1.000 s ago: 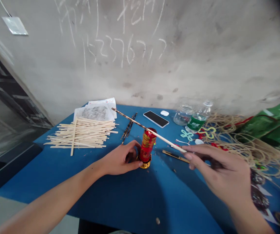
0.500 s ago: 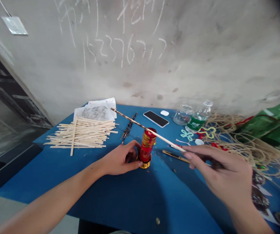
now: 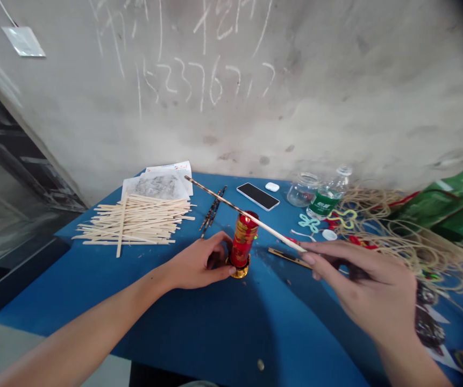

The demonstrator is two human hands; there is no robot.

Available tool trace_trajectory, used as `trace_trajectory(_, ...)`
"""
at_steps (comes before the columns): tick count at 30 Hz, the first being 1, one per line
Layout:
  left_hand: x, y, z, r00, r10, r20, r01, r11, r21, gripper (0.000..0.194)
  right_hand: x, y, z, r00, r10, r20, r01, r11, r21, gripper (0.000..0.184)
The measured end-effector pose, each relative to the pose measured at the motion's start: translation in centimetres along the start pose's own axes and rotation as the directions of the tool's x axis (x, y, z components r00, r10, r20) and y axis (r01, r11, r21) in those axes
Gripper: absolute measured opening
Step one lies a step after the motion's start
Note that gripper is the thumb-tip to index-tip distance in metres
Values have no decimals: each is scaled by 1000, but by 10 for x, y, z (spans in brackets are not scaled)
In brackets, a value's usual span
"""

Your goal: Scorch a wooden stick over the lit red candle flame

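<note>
On the blue tabletop (image 3: pixel 175 317), the landmark is a red and gold printed tube (image 3: pixel 244 239), which stands upright on a gold base (image 3: pixel 238 273) near the middle. Far left of the tube lies a pile of flat wooden sticks (image 3: pixel 134 226), with printed papers (image 3: pixel 158 185) behind it. Nearer, behind and left of the tube, are some dark patterned sticks (image 3: pixel 213 219).

The left hand (image 3: pixel 199 262) is at the tube's left side, and its grip is curved closed around the lower part. A long stick (image 3: pixel 219 199) with a dark patterned end passes over the tube's top and seems to rest there, though the contact is hard to see. The right hand (image 3: pixel 360 285), right of the tube, pinches the stick's light end between thumb and finger.

Behind and right of the tube are a phone (image 3: pixel 257 196), a glass jar (image 3: pixel 303 191) and a water bottle (image 3: pixel 326 199). Further right lies tangled twine (image 3: pixel 380 236).

Compared with one second ago, hands and stick have changed almost nothing.
</note>
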State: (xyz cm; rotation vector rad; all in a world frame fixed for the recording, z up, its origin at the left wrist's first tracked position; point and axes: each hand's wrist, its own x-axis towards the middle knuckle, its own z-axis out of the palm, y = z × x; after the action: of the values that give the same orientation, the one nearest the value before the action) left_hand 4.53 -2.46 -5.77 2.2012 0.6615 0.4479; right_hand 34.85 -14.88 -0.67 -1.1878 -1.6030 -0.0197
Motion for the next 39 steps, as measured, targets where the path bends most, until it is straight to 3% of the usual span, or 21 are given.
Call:
trace_trajectory(18,0,2,0,1000,3,-8,-3,1000,7,42,-2,0,0,1000,9,-6,-9,1000,-12,14)
trace_trajectory(30,0,4,-1,1000,-6,-5,6,1000,1,42,-6,4,1,995,46,-83,-46,999,10,22)
trace_trajectory(39,0,2,-1,1000,-7,-10,7,1000,4,42,-4,3,2,995,42,-94,-40,999,22,18)
